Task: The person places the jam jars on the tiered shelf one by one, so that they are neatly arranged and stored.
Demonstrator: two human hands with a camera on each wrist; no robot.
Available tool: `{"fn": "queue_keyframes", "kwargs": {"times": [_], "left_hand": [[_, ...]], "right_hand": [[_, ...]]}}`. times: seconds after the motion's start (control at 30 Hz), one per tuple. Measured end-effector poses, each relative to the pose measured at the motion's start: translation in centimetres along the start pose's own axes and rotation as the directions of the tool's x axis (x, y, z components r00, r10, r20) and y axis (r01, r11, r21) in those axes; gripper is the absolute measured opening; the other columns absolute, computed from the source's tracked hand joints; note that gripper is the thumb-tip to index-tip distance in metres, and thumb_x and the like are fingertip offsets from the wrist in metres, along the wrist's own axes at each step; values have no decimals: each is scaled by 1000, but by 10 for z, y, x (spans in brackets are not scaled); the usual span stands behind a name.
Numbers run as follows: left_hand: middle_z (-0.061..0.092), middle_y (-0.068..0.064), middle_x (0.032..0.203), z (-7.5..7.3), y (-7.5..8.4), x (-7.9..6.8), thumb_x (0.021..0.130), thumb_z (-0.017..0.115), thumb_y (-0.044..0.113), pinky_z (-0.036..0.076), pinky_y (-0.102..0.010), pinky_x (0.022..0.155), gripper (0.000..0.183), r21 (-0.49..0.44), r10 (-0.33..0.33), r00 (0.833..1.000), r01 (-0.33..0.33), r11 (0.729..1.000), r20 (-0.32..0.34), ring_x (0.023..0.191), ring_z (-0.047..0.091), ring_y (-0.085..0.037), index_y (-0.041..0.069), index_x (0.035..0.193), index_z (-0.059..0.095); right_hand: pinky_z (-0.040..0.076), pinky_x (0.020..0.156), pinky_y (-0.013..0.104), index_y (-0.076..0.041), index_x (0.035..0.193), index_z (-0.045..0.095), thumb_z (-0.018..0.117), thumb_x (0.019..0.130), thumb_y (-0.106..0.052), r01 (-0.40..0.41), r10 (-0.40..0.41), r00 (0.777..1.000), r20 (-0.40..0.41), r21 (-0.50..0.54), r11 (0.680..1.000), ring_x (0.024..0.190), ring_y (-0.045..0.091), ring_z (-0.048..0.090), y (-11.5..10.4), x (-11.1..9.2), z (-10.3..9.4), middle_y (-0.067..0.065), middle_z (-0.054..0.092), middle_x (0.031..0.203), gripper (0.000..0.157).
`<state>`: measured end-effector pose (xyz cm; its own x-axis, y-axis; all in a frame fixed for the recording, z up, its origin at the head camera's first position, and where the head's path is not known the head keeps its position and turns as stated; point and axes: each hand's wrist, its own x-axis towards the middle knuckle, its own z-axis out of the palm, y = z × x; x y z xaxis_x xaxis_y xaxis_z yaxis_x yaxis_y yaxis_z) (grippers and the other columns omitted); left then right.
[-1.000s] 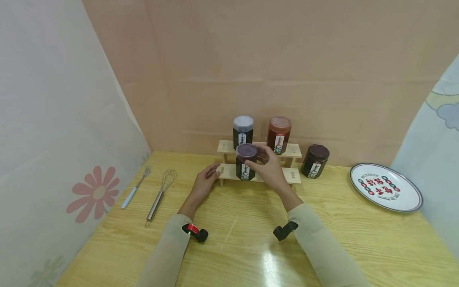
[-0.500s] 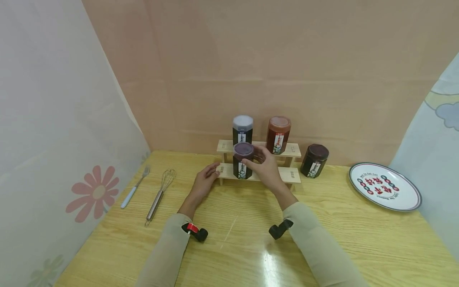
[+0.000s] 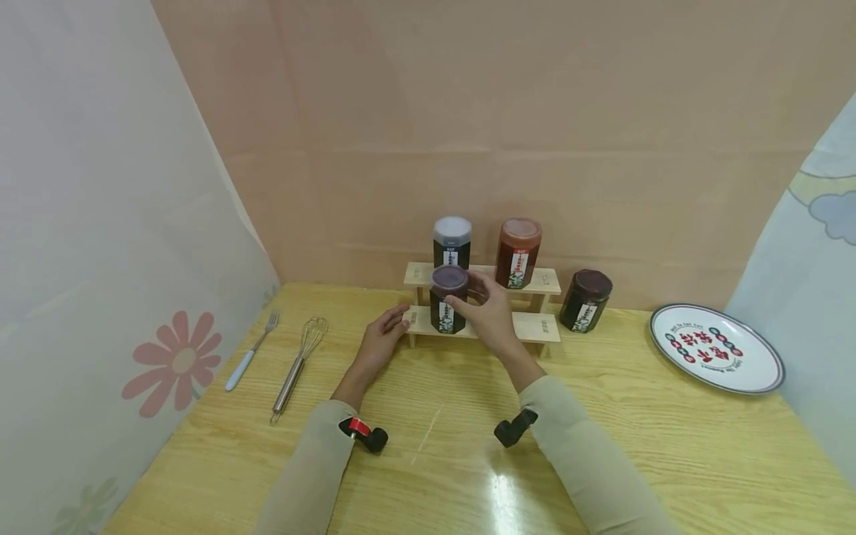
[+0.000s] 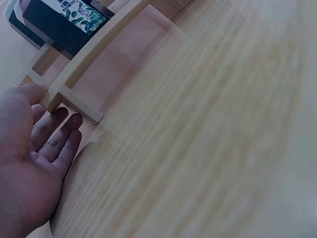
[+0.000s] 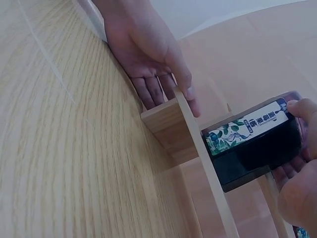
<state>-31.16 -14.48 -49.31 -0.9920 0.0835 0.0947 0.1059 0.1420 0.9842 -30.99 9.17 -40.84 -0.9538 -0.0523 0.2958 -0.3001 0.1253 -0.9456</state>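
Note:
My right hand [image 3: 493, 316] grips a dark jar with a purple lid [image 3: 449, 279] from its right side, thumb in front and fingers behind. The jar stands upright on the lower step of a two-step wooden rack [image 3: 524, 325], near its left end. In the right wrist view, the jar's white label with leaves [image 5: 247, 126] shows, and its base meets the board. My left hand [image 3: 381, 340] holds the left end of the lower step. The left wrist view shows the thumb against the board's end and the other fingers [image 4: 59, 144] curled below it.
On the upper step stand a white-lidded jar [image 3: 452, 241] and a red-brown jar [image 3: 519, 253]. Another dark jar [image 3: 585, 300] is right of the rack, then an oval plate [image 3: 756, 364]. A whisk [image 3: 290, 383] and a blue-handled fork [image 3: 242, 368] lie left.
My right hand has shifted the purple-lidded jar a little to the left along the lower step. My left hand has stayed at the rack's end.

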Motion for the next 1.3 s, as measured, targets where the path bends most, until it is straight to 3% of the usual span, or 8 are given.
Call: {"fn": "queue_keyframes", "kwargs": {"times": [0.27, 0.47, 0.73, 1.07, 1.17, 1.3], "left_hand": [[52, -15, 156, 0, 3, -2, 107, 60, 25, 40, -46, 123, 49, -5, 2, 1000, -2, 1000, 21, 147, 48, -30, 12, 153, 51], [55, -12, 154, 1, -2, -3, 107, 60, 26, 43, -46, 120, 45, 20, 7, 1000, -7, 1000, 7, 144, 52, -28, 16, 150, 54], [57, -11, 153, 3, -2, -2, 106, 60, 24, 44, -45, 120, 45, 12, 8, 1000, -8, 1000, 1, 144, 52, -27, 15, 150, 55], [54, -12, 155, 0, -1, -2, 106, 61, 29, 42, -47, 121, 46, 34, 8, 1000, -8, 999, 8, 146, 49, -29, 18, 150, 55], [52, -13, 156, -1, -1, -2, 106, 60, 30, 41, -47, 122, 47, 27, 9, 1000, -9, 1000, 14, 148, 46, -29, 18, 151, 54], [53, -12, 156, -1, -1, -1, 106, 60, 29, 42, -46, 121, 47, 24, 4, 1000, -5, 1000, 16, 148, 48, -29, 17, 152, 53]], "right_hand": [[47, 117, 45, -3, 143, 56, 83, 89, -15, 14, -13, 999, 33, -12, 1000, 132, 33, 60, -1, -2, -4, 18, 63, 140, 62], [43, 120, 43, -3, 146, 51, 80, 92, -16, 39, -37, 995, 95, -18, 999, 137, 35, 55, -7, -8, -23, 17, 58, 146, 63], [45, 118, 35, 0, 146, 52, 77, 95, -16, 113, -109, 993, 42, -114, 987, 136, 34, 56, -29, -14, -85, 22, 57, 146, 58], [49, 100, 8, -3, 148, 51, 74, 97, -20, 124, -150, 986, -71, -287, 950, 119, -5, 59, -39, -13, -163, -2, 61, 136, 59], [47, 97, 4, 0, 149, 50, 73, 98, -21, 94, -135, 985, -108, -319, 943, 118, -3, 59, -34, -8, -180, -3, 60, 135, 60], [46, 93, 1, -1, 152, 46, 71, 99, -29, 10, -67, 987, -149, -358, 934, 127, 12, 57, -26, -4, -199, 8, 57, 143, 65]]}}
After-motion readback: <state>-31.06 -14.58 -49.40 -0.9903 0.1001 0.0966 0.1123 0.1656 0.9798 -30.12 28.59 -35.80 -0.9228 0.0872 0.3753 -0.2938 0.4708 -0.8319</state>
